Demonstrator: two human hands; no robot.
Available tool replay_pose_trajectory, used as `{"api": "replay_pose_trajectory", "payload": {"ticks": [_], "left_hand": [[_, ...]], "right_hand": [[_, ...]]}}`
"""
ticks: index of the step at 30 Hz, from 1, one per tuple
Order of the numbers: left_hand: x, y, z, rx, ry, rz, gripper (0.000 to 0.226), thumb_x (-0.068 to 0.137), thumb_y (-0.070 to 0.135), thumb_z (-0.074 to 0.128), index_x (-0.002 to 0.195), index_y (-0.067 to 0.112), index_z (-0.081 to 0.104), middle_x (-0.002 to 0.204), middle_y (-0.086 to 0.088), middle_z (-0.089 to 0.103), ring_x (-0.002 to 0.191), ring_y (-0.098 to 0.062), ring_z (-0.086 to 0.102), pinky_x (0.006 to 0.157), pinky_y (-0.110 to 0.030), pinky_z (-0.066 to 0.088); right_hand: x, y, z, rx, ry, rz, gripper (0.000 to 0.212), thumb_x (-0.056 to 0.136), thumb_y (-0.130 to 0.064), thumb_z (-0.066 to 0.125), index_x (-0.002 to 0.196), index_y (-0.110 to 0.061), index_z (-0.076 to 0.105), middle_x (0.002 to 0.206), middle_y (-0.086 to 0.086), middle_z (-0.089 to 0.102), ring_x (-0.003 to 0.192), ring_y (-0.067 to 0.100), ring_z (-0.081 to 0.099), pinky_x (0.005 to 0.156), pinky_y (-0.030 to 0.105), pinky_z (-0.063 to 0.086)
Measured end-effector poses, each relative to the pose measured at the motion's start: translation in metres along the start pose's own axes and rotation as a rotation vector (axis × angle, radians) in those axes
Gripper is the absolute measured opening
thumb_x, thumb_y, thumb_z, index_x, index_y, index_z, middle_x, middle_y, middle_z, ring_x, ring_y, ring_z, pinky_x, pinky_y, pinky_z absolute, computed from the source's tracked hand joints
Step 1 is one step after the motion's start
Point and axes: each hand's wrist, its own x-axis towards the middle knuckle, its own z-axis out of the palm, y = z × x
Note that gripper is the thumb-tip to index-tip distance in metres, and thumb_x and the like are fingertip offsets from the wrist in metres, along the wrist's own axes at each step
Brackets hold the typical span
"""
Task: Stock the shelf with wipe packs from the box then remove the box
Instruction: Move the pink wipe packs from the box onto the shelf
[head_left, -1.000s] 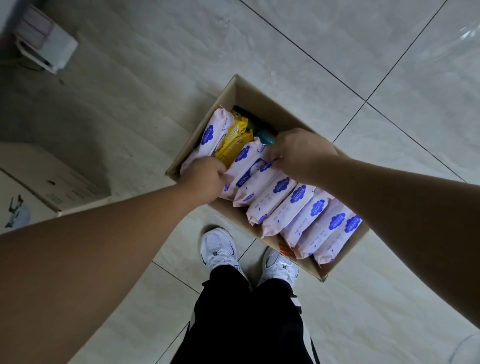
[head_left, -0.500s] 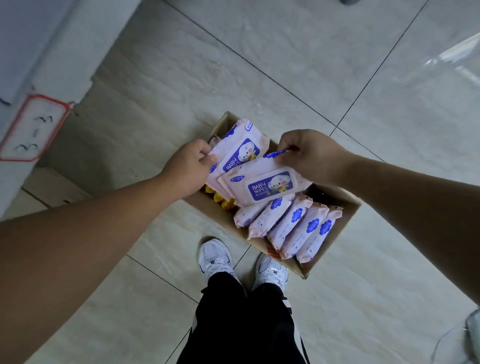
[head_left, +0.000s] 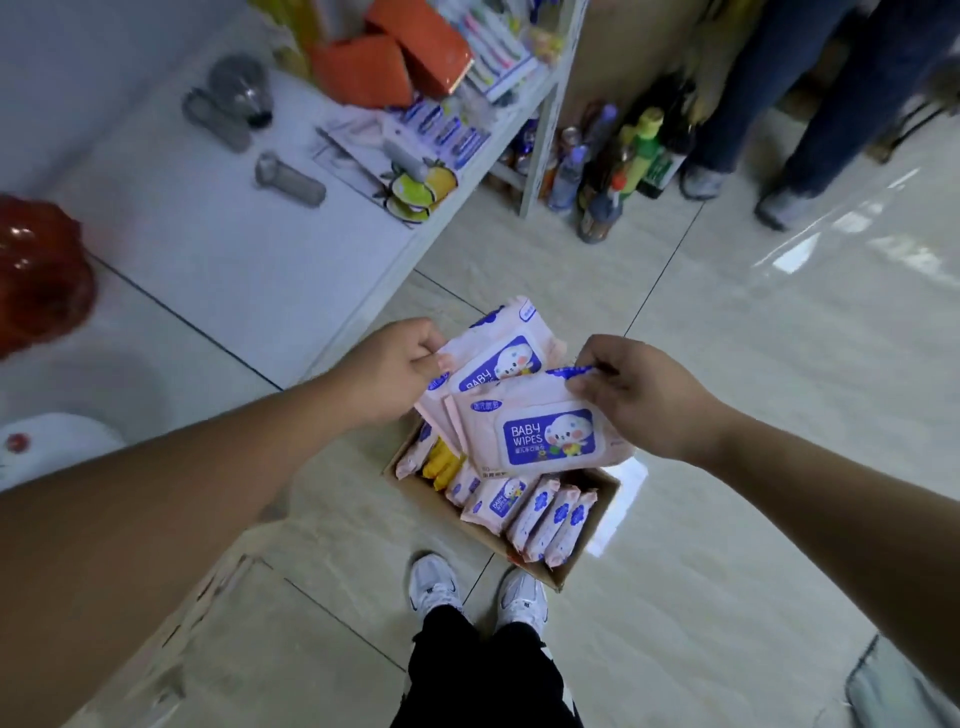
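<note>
A cardboard box (head_left: 563, 574) sits on the tiled floor in front of my feet, with several pink wipe packs (head_left: 540, 512) standing in it beside some yellow packs (head_left: 441, 462). My left hand (head_left: 400, 366) grips pink baby wipe packs (head_left: 493, 353) by their left edge, held above the box. My right hand (head_left: 631, 392) pinches the top edge of another pink baby wipes pack (head_left: 540, 431), label up. The white shelf (head_left: 234, 244) lies to the left and ahead of the box.
The shelf holds orange boxes (head_left: 395, 57), grey utensils (head_left: 288, 179), carded goods (head_left: 415, 150) and a red bag (head_left: 36, 270). Bottles (head_left: 618, 166) stand on the floor by the shelf leg. Another person's legs (head_left: 810, 104) stand at the top right.
Both hands have lifted wipe packs out of the box and raised them. My view has tilted up from the floor, bringing the shelf and its goods into sight.
</note>
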Motion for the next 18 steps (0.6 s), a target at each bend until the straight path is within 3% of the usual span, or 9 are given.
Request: {"api": "replay_pose_trajectory", "payload": {"ticks": [3, 6, 11, 15, 18], "left_hand": [[-0.040, 0.061, -0.055, 0.046, -0.026, 0.045, 0.017, 0.096, 0.031, 0.061, 0.083, 0.022, 0.057, 0.085, 0.002, 0.071, 0.076, -0.014, 0.064, 0.066, -0.030, 0.045], [-0.087, 0.116, -0.114, 0.087, -0.040, 0.088, 0.016, 0.096, 0.032, 0.061, 0.082, 0.024, 0.058, 0.076, 0.006, 0.070, 0.063, -0.001, 0.059, 0.059, -0.023, 0.042], [-0.176, 0.190, -0.207, 0.223, 0.060, 0.120, 0.021, 0.094, 0.039, 0.063, 0.078, 0.027, 0.055, 0.062, 0.011, 0.058, 0.055, -0.004, 0.046, 0.057, -0.026, 0.035], [-0.252, 0.221, -0.271, 0.210, 0.192, 0.137, 0.019, 0.094, 0.036, 0.064, 0.082, 0.022, 0.059, 0.055, 0.017, 0.060, 0.047, -0.002, 0.042, 0.053, -0.025, 0.034], [-0.308, 0.230, -0.308, 0.196, 0.277, 0.122, 0.018, 0.096, 0.032, 0.062, 0.081, 0.022, 0.059, 0.053, 0.018, 0.059, 0.046, -0.002, 0.041, 0.051, -0.023, 0.033]], "right_hand": [[-0.040, -0.051, -0.050, 0.001, 0.026, -0.037, 0.012, 0.098, -0.020, 0.058, 0.086, -0.017, 0.060, 0.082, -0.002, 0.068, 0.077, 0.017, 0.063, 0.070, 0.037, 0.051], [-0.073, -0.104, -0.101, -0.015, 0.037, -0.109, 0.013, 0.097, -0.021, 0.061, 0.084, -0.020, 0.060, 0.081, -0.003, 0.068, 0.076, 0.013, 0.062, 0.071, 0.036, 0.051], [-0.115, -0.198, -0.170, 0.007, 0.064, -0.252, 0.021, 0.096, -0.025, 0.065, 0.076, -0.025, 0.058, 0.066, -0.021, 0.060, 0.063, -0.002, 0.053, 0.061, 0.020, 0.041], [-0.139, -0.277, -0.199, 0.060, 0.062, -0.407, 0.021, 0.096, -0.027, 0.066, 0.079, -0.017, 0.060, 0.066, -0.009, 0.060, 0.061, 0.004, 0.056, 0.060, 0.025, 0.045], [-0.154, -0.330, -0.204, 0.113, 0.027, -0.500, 0.020, 0.098, -0.024, 0.063, 0.082, -0.013, 0.059, 0.058, -0.006, 0.062, 0.047, 0.003, 0.056, 0.047, 0.019, 0.044]]}}
